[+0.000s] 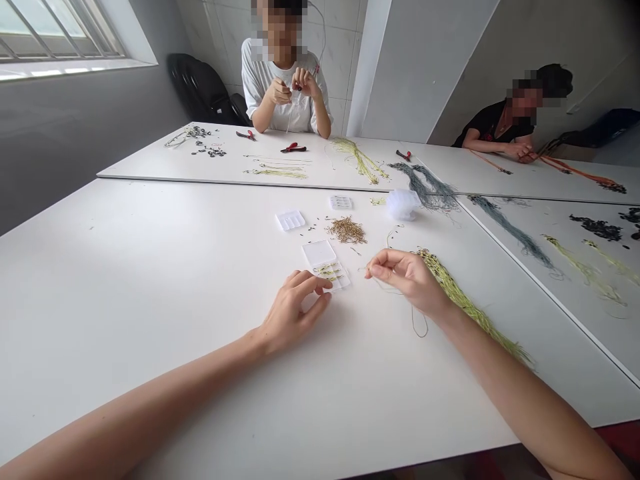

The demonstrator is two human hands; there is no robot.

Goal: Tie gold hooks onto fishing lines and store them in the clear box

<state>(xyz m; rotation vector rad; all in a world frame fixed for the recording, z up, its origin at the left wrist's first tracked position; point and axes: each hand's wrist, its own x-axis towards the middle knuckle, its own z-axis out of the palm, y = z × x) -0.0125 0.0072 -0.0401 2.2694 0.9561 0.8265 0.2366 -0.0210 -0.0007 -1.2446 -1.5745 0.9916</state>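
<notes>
My right hand pinches a thin cord between thumb and fingertips, and a loop of it hangs down onto the table. Curved over the near left corner of an open clear plastic box is my left hand, its thumb and fingers apart; whether it touches the box I cannot tell. Small yellow-green pieces lie in the box's compartments. Just beyond the box sits a pile of small gold-coloured metal pieces. A long bundle of yellow-green cords stretches beside and partly behind my right forearm.
Two more small clear boxes and a stack of clear cases stand farther back. Grey-blue cord bundles and red-handled pliers lie beyond. Across the table a person handles something small; another person leans at the right.
</notes>
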